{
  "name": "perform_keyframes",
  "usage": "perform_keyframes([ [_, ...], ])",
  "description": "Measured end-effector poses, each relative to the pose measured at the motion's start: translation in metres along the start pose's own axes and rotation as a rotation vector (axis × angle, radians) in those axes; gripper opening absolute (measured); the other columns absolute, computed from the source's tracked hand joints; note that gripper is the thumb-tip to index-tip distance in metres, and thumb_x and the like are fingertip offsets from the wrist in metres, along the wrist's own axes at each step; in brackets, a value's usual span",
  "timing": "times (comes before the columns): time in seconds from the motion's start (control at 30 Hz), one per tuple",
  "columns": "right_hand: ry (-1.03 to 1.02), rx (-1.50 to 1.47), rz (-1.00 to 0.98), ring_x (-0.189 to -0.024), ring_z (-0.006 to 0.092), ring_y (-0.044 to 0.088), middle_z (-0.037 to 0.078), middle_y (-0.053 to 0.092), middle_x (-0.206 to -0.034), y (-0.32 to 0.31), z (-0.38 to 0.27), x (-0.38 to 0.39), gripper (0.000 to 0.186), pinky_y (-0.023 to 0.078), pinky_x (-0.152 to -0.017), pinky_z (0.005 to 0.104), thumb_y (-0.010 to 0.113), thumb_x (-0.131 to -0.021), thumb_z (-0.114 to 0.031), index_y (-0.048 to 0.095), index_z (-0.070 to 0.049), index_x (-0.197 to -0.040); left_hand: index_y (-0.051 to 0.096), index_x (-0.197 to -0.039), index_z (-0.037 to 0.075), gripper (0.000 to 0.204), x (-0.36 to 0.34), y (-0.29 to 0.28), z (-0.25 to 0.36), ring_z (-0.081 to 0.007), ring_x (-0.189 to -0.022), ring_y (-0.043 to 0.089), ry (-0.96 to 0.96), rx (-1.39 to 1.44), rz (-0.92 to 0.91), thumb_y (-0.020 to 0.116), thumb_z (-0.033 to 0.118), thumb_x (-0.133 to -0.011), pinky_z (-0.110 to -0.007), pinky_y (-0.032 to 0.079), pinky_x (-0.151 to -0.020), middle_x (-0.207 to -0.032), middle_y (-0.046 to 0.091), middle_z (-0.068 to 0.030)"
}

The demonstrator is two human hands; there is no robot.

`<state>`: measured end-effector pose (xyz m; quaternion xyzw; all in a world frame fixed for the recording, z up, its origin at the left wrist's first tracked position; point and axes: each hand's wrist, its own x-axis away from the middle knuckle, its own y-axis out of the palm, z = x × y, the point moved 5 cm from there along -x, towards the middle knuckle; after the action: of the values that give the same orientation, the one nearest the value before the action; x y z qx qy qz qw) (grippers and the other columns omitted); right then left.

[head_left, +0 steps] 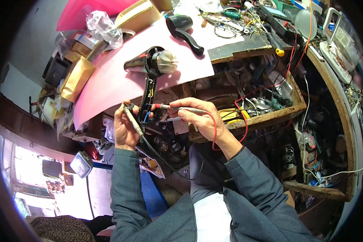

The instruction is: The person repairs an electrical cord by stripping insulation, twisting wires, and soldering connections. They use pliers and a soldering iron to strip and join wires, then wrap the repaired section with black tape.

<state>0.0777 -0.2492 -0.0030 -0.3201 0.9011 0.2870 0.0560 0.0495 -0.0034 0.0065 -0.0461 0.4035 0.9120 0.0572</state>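
An opened black hair dryer [150,86] lies on a pink sheet [105,94], its handle reaching over the near edge toward me. Wires show inside the handle, and a pale fan part [165,61] sits at its body. My left hand [124,131] is closed around a grey test probe [133,121] with a black lead, its fingers also at the handle's end. Between the fingers of my right hand [201,121] is a red-tipped test probe [162,106] with a red lead. Its tip is at the inside of the handle; whether it touches metal is too small to tell.
A black casing piece [183,34] lies farther back on the sheet. To the right, an open wooden drawer [250,122] holds tools and wires. Red and black leads cross it. Boxes and plastic bags [104,30] crowd the far left; scissors [226,31] and tools lie at the back.
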Motion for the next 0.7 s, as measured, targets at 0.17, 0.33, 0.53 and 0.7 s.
perform_keyframes([
  [0.17,-0.019,0.029,0.021,-0.104,0.0138,0.065,0.009,0.070,-0.111,-0.003,0.003,0.001,0.027,0.051,-0.091,0.0264,0.062,-0.097,-0.008,0.064,0.001,-0.123,0.061,-0.115,0.007,0.028,0.001,-0.009,-0.004,-0.0564,-0.116,0.055,0.005,0.008,0.059,0.050,0.030,-0.102,-0.066,0.052,-0.094,-0.089,0.065,-0.0126],
  [0.33,-0.027,0.000,0.035,-0.102,0.0123,0.065,0.008,0.071,-0.109,-0.003,0.004,-0.001,0.027,0.050,-0.088,0.0251,0.062,-0.097,-0.009,0.065,0.001,-0.122,0.062,-0.115,0.007,0.028,-0.002,-0.003,-0.003,-0.0568,-0.116,0.055,0.006,-0.007,0.034,0.050,0.030,-0.102,-0.066,0.052,-0.094,-0.087,0.064,-0.0120],
  [0.53,-0.037,-0.012,0.039,-0.101,0.0120,0.065,0.008,0.071,-0.108,-0.003,0.005,-0.001,0.026,0.050,-0.086,0.0250,0.062,-0.097,-0.009,0.066,0.000,-0.121,0.062,-0.114,0.008,0.028,-0.001,-0.003,-0.002,-0.0568,-0.117,0.055,0.000,-0.019,0.036,0.050,0.029,-0.102,-0.065,0.052,-0.093,-0.091,0.066,-0.0132],
  [0.7,-0.016,0.021,0.046,-0.103,0.0144,0.066,0.009,0.071,-0.109,-0.003,0.001,0.000,0.026,0.051,-0.087,0.0263,0.062,-0.097,-0.010,0.065,0.000,-0.121,0.062,-0.116,0.012,0.026,0.000,0.007,-0.004,-0.0318,-0.094,0.068,0.043,-0.141,0.087,0.050,0.030,-0.102,-0.055,0.058,-0.086,-0.089,0.063,-0.0072],
])
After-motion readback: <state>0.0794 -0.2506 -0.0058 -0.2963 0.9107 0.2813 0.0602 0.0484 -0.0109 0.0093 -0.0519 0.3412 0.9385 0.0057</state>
